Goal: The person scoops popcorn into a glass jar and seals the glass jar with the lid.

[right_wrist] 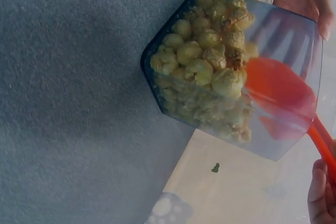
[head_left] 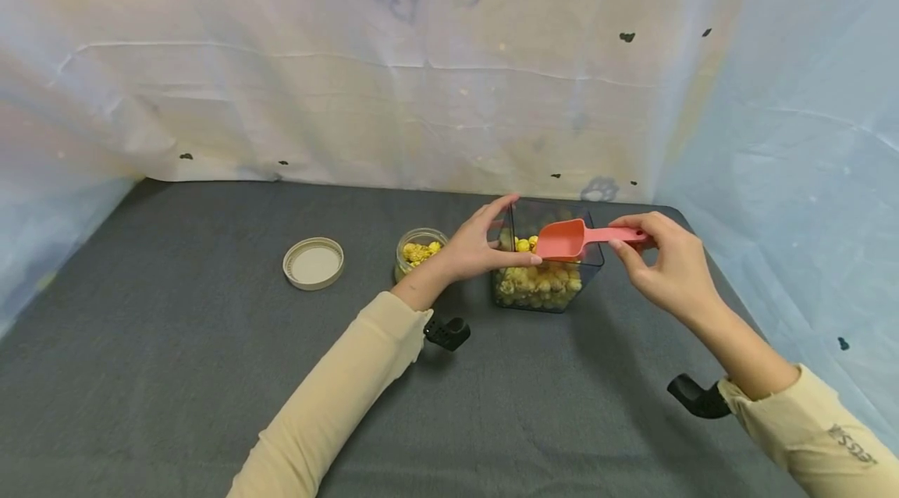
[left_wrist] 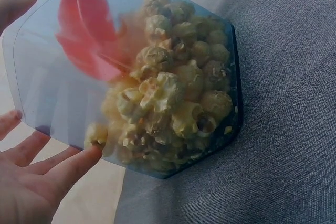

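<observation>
My left hand (head_left: pixel 467 248) grips a clear dark-tinted plastic box (head_left: pixel 588 272) from its left side. The thumb lies at the near rim and the fingers spread against the side wall. Yellow popcorn (head_left: pixel 537 287) fills the lower part of the box, which stands slightly tilted in the head view. Between thumb and fingers, my right hand (head_left: pixel 670 268) pinches the handle of a pink-red scoop (head_left: pixel 562 239). The scoop's bowl is inside the box's mouth, its tip close to the popcorn, as the right wrist view shows through the wall.
Left of the box is a round clear jar (head_left: pixel 398 268) with yellow popcorn in it, partly behind my left forearm. Farther left, a round lid (head_left: pixel 314 264) lies on the dark grey cloth-covered table (head_left: pixel 175 342). Patterned sheets (head_left: pixel 421 115) hang behind and at the sides.
</observation>
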The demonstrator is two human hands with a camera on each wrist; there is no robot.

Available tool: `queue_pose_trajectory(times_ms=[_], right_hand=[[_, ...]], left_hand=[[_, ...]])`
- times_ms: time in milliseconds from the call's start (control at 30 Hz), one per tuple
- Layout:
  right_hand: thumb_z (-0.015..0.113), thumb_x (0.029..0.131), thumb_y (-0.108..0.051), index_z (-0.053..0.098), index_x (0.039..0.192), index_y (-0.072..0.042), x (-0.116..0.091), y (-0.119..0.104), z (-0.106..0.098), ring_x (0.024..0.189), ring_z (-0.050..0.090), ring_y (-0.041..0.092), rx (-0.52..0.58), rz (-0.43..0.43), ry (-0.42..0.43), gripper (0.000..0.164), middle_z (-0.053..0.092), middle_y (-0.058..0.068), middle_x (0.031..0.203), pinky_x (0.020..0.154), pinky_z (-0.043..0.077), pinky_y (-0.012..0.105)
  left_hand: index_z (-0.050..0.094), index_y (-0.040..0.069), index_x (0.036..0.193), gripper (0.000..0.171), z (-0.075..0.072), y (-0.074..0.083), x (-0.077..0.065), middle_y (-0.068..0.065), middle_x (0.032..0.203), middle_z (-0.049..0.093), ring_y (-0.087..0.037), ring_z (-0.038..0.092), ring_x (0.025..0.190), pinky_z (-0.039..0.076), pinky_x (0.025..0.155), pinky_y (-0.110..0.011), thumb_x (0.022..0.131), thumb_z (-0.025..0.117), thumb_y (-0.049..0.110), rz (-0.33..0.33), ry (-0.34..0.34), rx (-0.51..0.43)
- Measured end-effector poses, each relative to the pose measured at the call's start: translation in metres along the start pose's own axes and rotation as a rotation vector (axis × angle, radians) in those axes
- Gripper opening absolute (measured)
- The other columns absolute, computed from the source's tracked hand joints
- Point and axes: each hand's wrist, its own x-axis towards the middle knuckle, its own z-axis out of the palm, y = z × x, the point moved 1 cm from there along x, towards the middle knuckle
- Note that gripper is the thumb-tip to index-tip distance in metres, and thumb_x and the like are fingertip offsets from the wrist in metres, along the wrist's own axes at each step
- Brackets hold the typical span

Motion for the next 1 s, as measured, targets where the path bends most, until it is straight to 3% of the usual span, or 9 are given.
queue_pose_trajectory(times_ms=[167,533,833,1000], right_hand=[[0.07,0.082,0.001,0.068,0.1,-0.001,0.005,0.0,0.001,0.071,0.05,0.01,-0.023,-0.043,-0.047,0.018,0.062,0.007,0.085,0.063,0.039,0.018],[0.07,0.08,0.002,0.069,0.095,0.002,0.023,-0.008,0.002,0.064,0.047,0.015,-0.087,-0.118,-0.131,0.015,0.061,0.01,0.081,0.056,0.039,0.03],[0.064,0.082,0.004,0.068,0.095,0.004,0.035,-0.012,0.009,0.065,0.046,0.019,-0.112,-0.125,-0.258,0.013,0.062,0.014,0.084,0.057,0.038,0.032],[0.064,0.083,0.003,0.068,0.097,0.004,0.037,-0.009,0.01,0.066,0.046,0.019,-0.1,-0.112,-0.264,0.014,0.062,0.014,0.086,0.058,0.038,0.032]], left_hand=[[0.025,0.039,0.15,0.091,0.001,0.0,0.0,0.001,0.155,0.024,-0.027,0.033,0.141,0.042,0.106,-0.044,0.077,0.08,0.036,0.0,0.004,-0.004],[0.025,0.039,0.15,0.091,0.002,-0.001,0.0,0.0,0.155,0.024,-0.028,0.032,0.141,0.042,0.107,-0.044,0.078,0.08,0.035,-0.002,0.007,-0.014],[0.025,0.039,0.15,0.091,0.004,-0.001,0.0,0.001,0.156,0.024,-0.029,0.033,0.141,0.042,0.106,-0.045,0.078,0.08,0.036,-0.008,0.004,-0.009],[0.025,0.039,0.15,0.09,0.003,-0.001,0.0,0.001,0.156,0.024,-0.029,0.033,0.141,0.042,0.106,-0.046,0.078,0.079,0.036,-0.003,0.004,-0.011]])
